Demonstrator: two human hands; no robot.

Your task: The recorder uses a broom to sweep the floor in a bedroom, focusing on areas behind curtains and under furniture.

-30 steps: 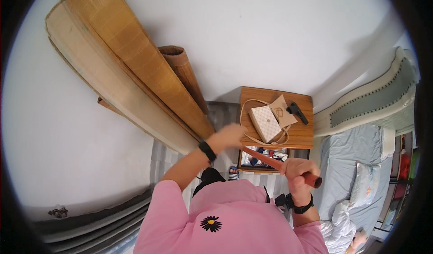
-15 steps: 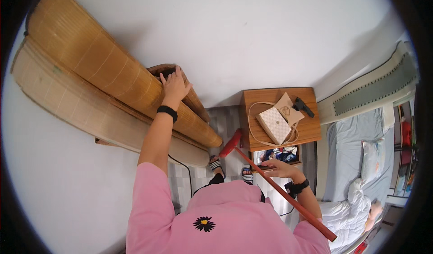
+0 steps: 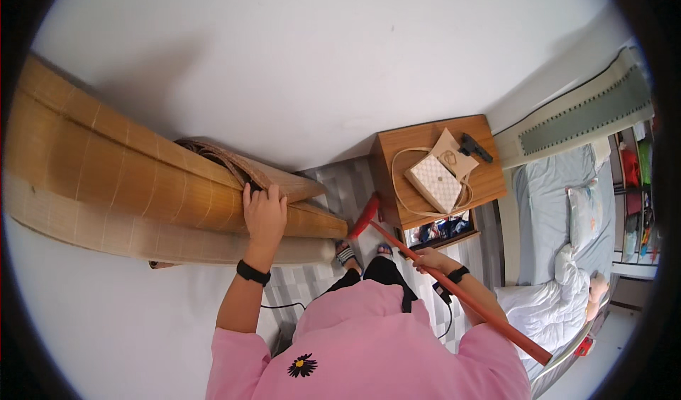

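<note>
A tall yellow-brown rolled bamboo mat (image 3: 163,187) leans in from the left, with a paler rolled mat (image 3: 142,228) on its near side. On the far side stands a smaller dark brown roll (image 3: 266,178). My left hand (image 3: 264,219) is at the yellow-brown roll's far edge, fingers hooked over it where it meets the brown roll; the fingertips are partly hidden. Around a reddish pole (image 3: 482,308) my right hand (image 3: 433,259) is closed. That pole belongs to a broom, whose red head (image 3: 364,215) is down by my feet, beside the cabinet.
A wooden bedside cabinet (image 3: 397,144) bears a white handbag (image 3: 434,183) and a black pistol-shaped object (image 3: 475,148); its drawer (image 3: 457,238) is pulled out, full of small things. The bed (image 3: 539,215) is at the right. A black cable (image 3: 284,305) runs near my feet (image 3: 347,254).
My left hand has come nearer and its fingers now hook over the mat's edge. The rolls have swung toward me. My right hand's fingers, looser before, now wrap the broom pole.
</note>
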